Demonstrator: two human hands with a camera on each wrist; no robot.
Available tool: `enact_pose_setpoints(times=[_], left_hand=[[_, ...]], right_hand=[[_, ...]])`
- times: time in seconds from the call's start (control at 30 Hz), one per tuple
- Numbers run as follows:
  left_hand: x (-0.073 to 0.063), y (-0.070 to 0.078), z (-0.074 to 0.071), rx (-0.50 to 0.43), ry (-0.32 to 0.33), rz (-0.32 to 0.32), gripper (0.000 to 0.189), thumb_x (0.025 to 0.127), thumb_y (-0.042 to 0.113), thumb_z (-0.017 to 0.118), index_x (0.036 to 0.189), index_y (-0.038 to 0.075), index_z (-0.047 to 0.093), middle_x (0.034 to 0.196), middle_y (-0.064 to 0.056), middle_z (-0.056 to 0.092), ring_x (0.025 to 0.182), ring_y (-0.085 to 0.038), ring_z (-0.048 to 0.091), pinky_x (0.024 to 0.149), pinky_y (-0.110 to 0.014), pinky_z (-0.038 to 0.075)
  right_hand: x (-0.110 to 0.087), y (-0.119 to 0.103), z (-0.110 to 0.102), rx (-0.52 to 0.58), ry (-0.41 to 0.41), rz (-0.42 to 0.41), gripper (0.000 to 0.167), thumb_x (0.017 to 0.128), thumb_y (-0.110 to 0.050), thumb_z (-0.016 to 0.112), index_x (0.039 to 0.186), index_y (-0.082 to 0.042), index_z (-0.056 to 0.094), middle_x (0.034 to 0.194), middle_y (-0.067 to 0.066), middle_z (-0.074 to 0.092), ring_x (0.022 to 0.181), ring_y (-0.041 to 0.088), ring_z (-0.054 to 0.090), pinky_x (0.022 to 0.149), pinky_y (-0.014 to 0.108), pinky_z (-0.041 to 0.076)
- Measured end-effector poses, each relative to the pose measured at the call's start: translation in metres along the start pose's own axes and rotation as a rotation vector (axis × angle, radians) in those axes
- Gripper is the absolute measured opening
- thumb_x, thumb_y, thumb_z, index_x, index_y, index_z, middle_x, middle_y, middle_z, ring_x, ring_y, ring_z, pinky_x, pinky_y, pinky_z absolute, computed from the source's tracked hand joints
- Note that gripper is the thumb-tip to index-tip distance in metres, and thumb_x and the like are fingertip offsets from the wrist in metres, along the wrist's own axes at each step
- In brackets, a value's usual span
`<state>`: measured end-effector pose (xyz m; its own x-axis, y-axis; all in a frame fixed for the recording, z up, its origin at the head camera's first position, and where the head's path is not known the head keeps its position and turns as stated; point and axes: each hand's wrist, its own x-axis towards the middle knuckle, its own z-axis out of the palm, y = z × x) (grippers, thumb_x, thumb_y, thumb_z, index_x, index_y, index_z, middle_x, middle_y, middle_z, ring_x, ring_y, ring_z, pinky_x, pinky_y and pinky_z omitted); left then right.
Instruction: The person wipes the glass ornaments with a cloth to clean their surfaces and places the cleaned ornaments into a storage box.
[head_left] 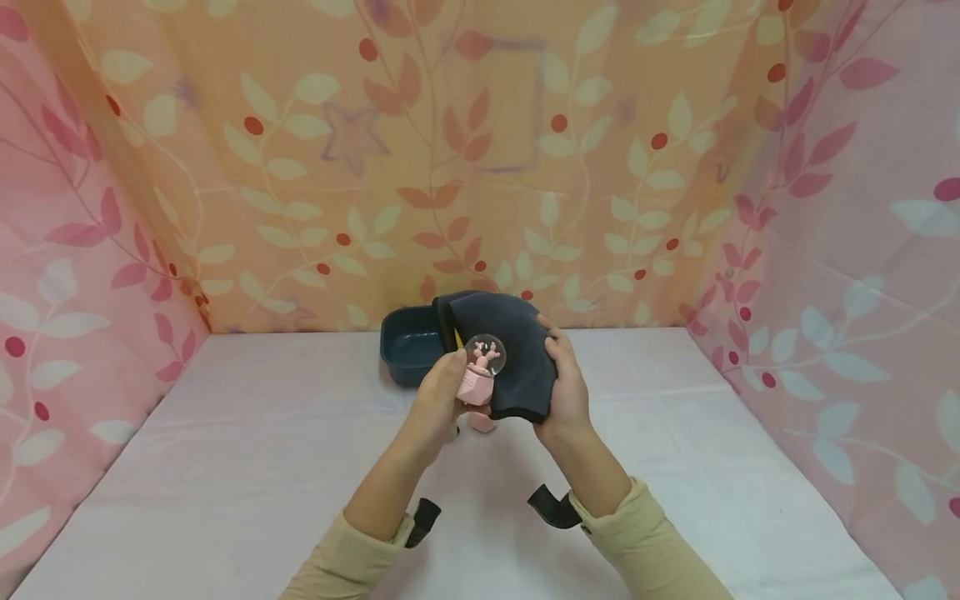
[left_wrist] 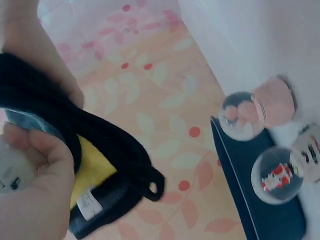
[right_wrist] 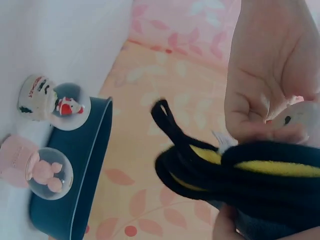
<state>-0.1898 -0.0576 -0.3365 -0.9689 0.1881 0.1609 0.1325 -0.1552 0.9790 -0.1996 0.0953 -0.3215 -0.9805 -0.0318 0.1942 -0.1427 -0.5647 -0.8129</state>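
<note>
label on dark cloth, lettering on white snow globe, none readable

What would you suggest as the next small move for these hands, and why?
I'd probably bring the dark grey fabric piece with yellow lining gently against the clear-domed pink snow globe: the left hand holds the globe with its dome exposed, and the right hand grips the fabric close by, so wiping seems feasible.

Khaki sleeves (slightly creased) have a black strap beside each cuff.
</note>
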Motion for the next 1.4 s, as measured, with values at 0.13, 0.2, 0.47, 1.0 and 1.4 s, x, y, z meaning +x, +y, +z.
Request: enact_pose_setpoints(times=[0.13,0.2,0.47,1.0,1.4], left_hand=[[0.0,-0.001,0.001,-0.061,0.012,-0.037,0.047,0.106,0.037,0.035,0.127,-0.006,0.037,0.098,-0.012,0.053,0.072,-0.014,0.06,0.069,-0.023,0.051],[0.0,0.0,0.001,-0.077,0.035,-0.068,0.048,0.106,0.038,0.035,0.128,-0.004,0.038,0.099,-0.012,0.052,0.074,-0.015,0.06,0.069,-0.024,0.048],[0.001,0.006,0.005,-0.209,0.047,-0.139,0.05,0.106,0.043,0.028,0.126,0.001,0.045,0.099,-0.008,0.051,0.072,-0.016,0.053,0.063,-0.026,0.04],[0.003,-0.003,0.011,-0.241,0.076,-0.153,0.058,0.102,0.055,0.028,0.086,0.01,0.062,0.061,0.001,0.055,0.046,-0.01,0.043,0.049,-0.024,0.039],[0.002,0.0,0.009,-0.155,0.015,-0.169,0.054,0.104,0.048,0.03,0.09,0.005,0.06,0.065,-0.001,0.054,0.046,-0.012,0.041,0.048,-0.024,0.04]], right_hand=[[-0.004,0.004,-0.003,-0.05,0.0,-0.163,0.036,0.102,-0.019,0.028,0.135,-0.017,0.04,0.144,0.008,0.035,0.122,0.019,0.049,0.095,0.028,0.045],[-0.007,0.009,-0.005,-0.118,-0.013,-0.286,0.037,0.1,-0.017,0.033,0.136,-0.017,0.043,0.141,0.009,0.037,0.119,0.02,0.05,0.093,0.028,0.046],[-0.002,0.031,-0.009,-0.675,-0.287,-0.982,0.037,0.099,-0.016,0.046,0.135,-0.02,0.051,0.124,0.016,0.048,0.1,0.022,0.05,0.079,0.027,0.046],[0.02,0.038,-0.002,-0.823,-0.358,-1.242,0.028,0.1,-0.025,0.049,0.125,-0.014,0.054,0.114,0.024,0.058,0.107,0.037,0.05,0.082,0.046,0.046],[0.012,0.039,-0.002,-0.543,-0.25,-0.888,0.046,0.092,-0.012,0.045,0.132,-0.031,0.053,0.102,0.017,0.055,0.087,0.018,0.053,0.076,0.025,0.045]])
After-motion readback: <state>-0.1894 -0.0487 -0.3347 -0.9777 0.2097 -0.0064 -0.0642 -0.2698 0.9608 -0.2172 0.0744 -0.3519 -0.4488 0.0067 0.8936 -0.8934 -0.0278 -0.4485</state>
